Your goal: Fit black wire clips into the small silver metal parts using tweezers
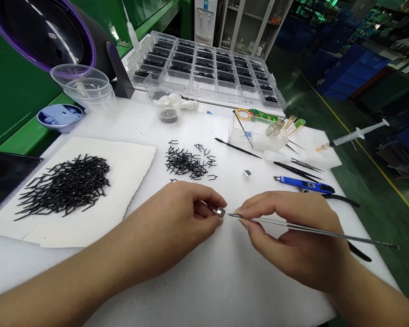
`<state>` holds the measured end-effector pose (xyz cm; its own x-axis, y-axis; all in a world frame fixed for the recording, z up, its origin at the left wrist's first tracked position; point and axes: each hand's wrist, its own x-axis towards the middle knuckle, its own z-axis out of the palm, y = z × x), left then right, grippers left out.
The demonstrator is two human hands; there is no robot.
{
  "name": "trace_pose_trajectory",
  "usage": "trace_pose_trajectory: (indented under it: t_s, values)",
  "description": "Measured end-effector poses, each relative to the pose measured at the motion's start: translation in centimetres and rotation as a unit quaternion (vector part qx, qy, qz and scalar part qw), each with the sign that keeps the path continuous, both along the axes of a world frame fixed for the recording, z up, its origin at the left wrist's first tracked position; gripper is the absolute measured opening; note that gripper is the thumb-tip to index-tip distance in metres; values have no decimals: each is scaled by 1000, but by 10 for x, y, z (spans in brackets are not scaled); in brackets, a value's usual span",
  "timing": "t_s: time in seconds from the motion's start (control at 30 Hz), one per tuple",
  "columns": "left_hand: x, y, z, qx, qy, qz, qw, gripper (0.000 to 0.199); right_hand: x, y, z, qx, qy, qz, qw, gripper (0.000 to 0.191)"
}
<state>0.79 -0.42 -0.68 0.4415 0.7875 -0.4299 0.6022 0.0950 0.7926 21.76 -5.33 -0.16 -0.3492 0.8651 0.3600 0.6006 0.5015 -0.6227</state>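
My left hand (177,222) pinches a small shiny metal piece (219,211) between thumb and forefinger. Just to its right, my right hand (293,231) is closed on thin metal tweezers (327,232), whose long end sticks out past the hand to the right. Close to the thumb and forefinger of that hand, something small and dark shows at the tweezers' tips; I cannot make out its kind. A narrow gap separates it from the metal piece. Beyond my hands lies a loose heap of small black forked parts (186,163), and a small silver metal block (247,173) rests to its right.
A larger pile of black parts (68,184) covers a white sheet (129,159) at left. Behind stands a clear compartment box (204,86) of black parts. Toward the right lie a blue pen-like tool (303,184), dark tweezers (298,171) and a syringe (354,135).
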Motion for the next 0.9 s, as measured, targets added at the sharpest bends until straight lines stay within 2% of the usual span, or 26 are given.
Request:
trace_pose_trajectory:
  t_s: [0.67, 0.9]
  values:
    - [2, -4, -1, 13, -15, -2, 1000, 17, -3, 0, 2, 5, 9, 20, 1000, 15]
    - [1, -3, 0, 13, -24, -8, 1000, 17, -4, -1, 2, 23, -29, 28, 999, 17]
